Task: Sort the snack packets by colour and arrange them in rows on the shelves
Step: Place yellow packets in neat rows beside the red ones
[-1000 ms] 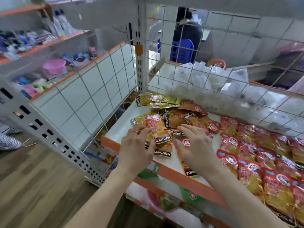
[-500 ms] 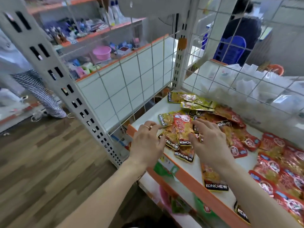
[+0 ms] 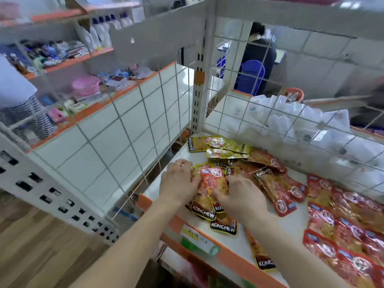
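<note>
Roughly centre of the shelf (image 3: pixel 284 223), both hands meet over a small stack (image 3: pixel 204 205) of orange-yellow packets.

- Left hand (image 3: pixel 179 185): fingers bent round the stack's left edge, ring visible, holding the pile in place.
- Right hand (image 3: pixel 242 197): fingers curled onto the near right side of the top orange packet (image 3: pixel 214 180). It looks like a pinch, but the thumb is hidden, so that is a judgement.
- The top packet's long axis runs near to far with a slight tilt. Its black brand band is at the near end, under the right fingers, and the printed face is up.
- The stack lies directly between the two hands, touching both.

Around it:
- Gold packets (image 3: pixel 221 145) lie at the far side, close to the wire mesh (image 3: pixel 270 129) corner.
- Loose red packets (image 3: pixel 278 190) lie just right of the right hand, at mixed angles.
- Red rows (image 3: pixel 349 227), already laid overlapping, fill the right of the shelf, well apart from the stack.
- One lone packet (image 3: pixel 262 255) overhangs the near orange lip.

Judgement: sorting is partly done. Red is mostly placed, while orange and gold are unsorted. The right hand is nearer the loose reds and the rows, and the left is nearer the bare shelf at left, where an orange row could start. The packets are slick and likely to slide when lifted.
</note>
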